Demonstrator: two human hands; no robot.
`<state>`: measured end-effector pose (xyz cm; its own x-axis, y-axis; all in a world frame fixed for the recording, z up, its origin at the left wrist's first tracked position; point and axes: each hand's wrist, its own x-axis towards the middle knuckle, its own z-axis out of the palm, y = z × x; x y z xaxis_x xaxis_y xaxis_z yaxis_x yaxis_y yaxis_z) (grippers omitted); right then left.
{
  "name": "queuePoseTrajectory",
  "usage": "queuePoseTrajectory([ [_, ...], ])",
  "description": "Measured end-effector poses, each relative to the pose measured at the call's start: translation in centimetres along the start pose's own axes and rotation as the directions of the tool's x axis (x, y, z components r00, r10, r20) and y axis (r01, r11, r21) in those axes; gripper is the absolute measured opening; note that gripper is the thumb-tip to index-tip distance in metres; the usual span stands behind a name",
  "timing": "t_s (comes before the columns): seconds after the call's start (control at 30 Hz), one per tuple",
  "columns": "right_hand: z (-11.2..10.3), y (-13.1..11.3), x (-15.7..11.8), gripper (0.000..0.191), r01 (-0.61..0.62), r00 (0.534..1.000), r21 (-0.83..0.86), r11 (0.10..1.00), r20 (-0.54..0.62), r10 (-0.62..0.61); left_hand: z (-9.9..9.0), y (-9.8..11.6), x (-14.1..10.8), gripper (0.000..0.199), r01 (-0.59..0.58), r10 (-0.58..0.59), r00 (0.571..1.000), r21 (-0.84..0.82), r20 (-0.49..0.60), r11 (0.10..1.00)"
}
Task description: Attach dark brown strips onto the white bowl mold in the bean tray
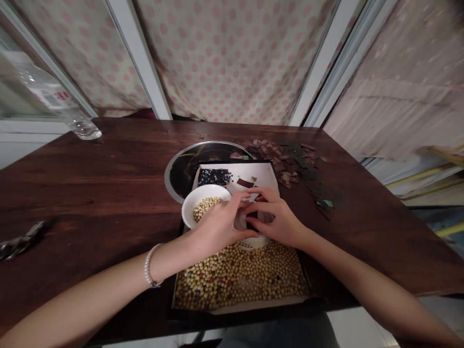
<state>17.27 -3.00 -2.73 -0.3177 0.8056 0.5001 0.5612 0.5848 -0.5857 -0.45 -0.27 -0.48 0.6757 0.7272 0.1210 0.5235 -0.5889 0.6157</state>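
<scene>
My left hand [223,221] and my right hand [281,220] meet over a black-edged tray [241,305], fingertips bent inward and close together. A small dark piece [251,221] shows between the fingers; its kind is unclear, and the fingers hide most of it. Beneath my hands is a white dish [255,242], largely covered by them. To its left stands a white bowl [189,205] with pale beads [206,208] inside, just behind my left hand. Loose tan beads [250,278] fill the near part of the tray.
Dark beads [213,177] and a brown strip [245,183] lie in the tray's far part. Behind it sits a round dark plate [181,176] with yellow thread. Brown and green scraps [290,162] spread right. A bottle [60,99] and a metal object [21,241] are left.
</scene>
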Motion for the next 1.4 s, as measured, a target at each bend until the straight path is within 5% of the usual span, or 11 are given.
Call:
queuePoseTrajectory([
  [1.1, 0.11, -0.01, -0.05, 0.012, -0.041, 0.999, 0.026, 0.999, -0.025, 0.042, -0.22, 0.32, -0.17, 0.076, 0.020, -0.021, 0.999, 0.053, 0.031, 0.998],
  [1.4, -0.01, 0.01, -0.12, 0.011, -0.045, 0.998, 0.011, 0.999, -0.050, 0.045, -0.34, -0.05, -0.35, 0.065, -0.083, 0.083, 0.997, -0.058, 0.006, 0.995],
])
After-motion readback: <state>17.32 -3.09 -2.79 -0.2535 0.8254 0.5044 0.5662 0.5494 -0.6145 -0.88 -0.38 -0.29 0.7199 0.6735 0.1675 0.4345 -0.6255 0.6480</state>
